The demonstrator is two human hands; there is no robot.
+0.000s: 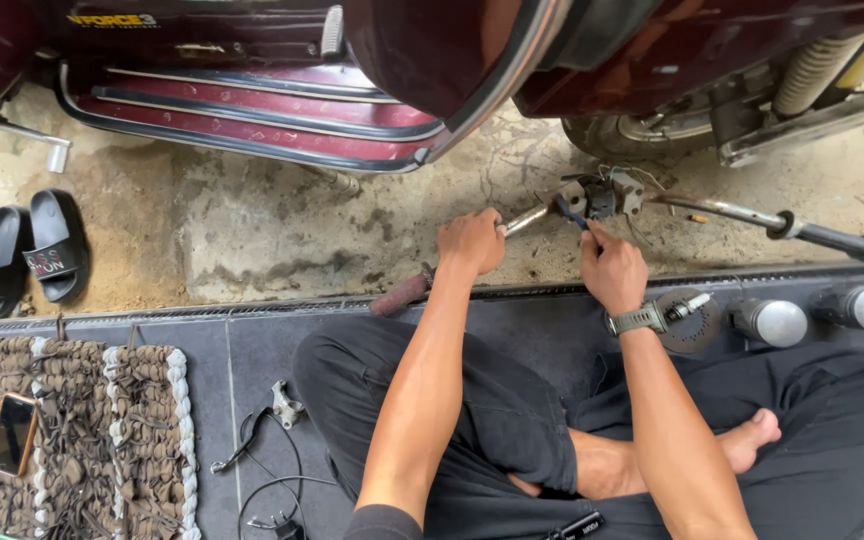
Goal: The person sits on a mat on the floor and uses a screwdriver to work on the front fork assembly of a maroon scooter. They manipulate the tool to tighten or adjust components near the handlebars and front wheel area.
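A chrome scooter handlebar lies across the concrete ground in front of me, with a black grip at its right end and a worn reddish grip at its left end. My left hand is closed around the bar's left section. My right hand, with a grey watch on the wrist, holds a small blue-handled tool whose tip is at the grey switch housing in the middle of the bar, where thin wires stick out.
A maroon scooter stands close behind, with its wheel at the right. Black sandals sit at left. On the dark step lie a woven mat with a phone, a brake lever with cable, and round metal parts.
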